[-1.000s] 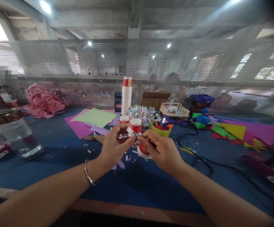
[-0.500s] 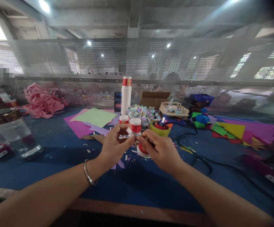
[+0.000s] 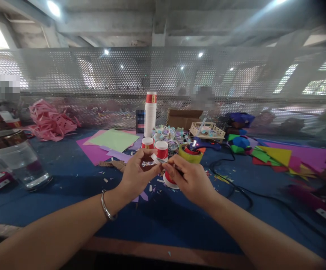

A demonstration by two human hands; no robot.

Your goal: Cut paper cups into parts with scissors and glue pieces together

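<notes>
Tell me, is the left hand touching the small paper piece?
Touching. The head view shows the left hand pinching the paper piece between thumb and fingertips, with no gap. The right hand holds a blade against it.

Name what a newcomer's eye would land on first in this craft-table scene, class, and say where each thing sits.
At centre, the left hand pinches a small paper piece while the right hand holds a thin blade to it, above a red-and-white cup. Behind stands a tall cup stack; crumpled pink paper lies far left, coloured sheets right.
</notes>
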